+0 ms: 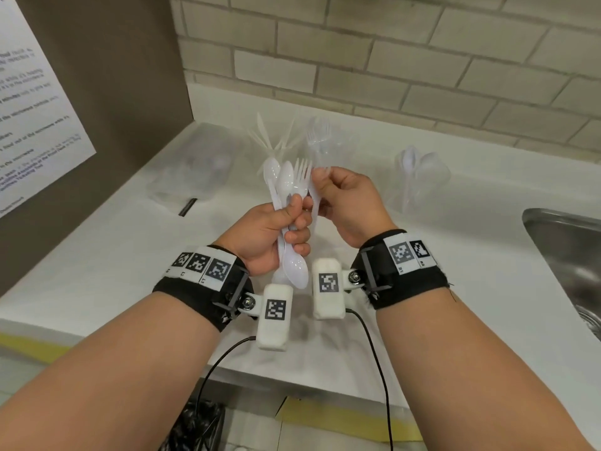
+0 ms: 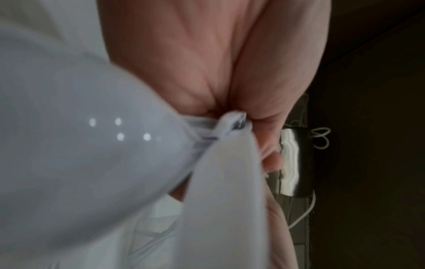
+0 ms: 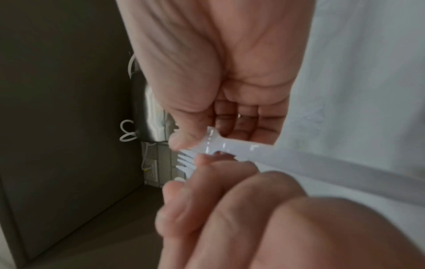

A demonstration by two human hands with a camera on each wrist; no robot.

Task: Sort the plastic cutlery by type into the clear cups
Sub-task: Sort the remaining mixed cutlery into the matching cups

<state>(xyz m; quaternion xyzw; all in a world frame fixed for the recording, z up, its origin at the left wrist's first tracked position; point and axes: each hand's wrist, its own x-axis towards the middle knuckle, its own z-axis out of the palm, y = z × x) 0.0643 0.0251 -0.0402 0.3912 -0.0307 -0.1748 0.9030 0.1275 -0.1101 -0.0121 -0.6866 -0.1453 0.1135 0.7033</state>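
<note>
My left hand [image 1: 294, 222] grips a bundle of white plastic spoons and forks [image 1: 286, 183] upright above the counter, one spoon bowl [image 1: 296, 270] hanging below the fist. My right hand [image 1: 325, 185] pinches a white fork [image 1: 314, 206] at the bundle's right side; in the right wrist view its thumb and fingertips [image 3: 181, 143] hold the fork [image 3: 230, 146] near its tines. Behind stand three clear cups: one with knives [image 1: 273, 141], one with forks [image 1: 320, 141], one with spoons [image 1: 419, 177]. The left wrist view is filled by a blurred spoon bowl [image 2: 80, 145] and my palm [image 2: 207, 63].
A clear lidded container [image 1: 195, 164] sits at the back left of the white counter [image 1: 113, 255]. A steel sink [image 1: 572, 255] lies at the right edge. A brown panel with a printed sheet [image 1: 29, 102] rises on the left, a brick wall behind.
</note>
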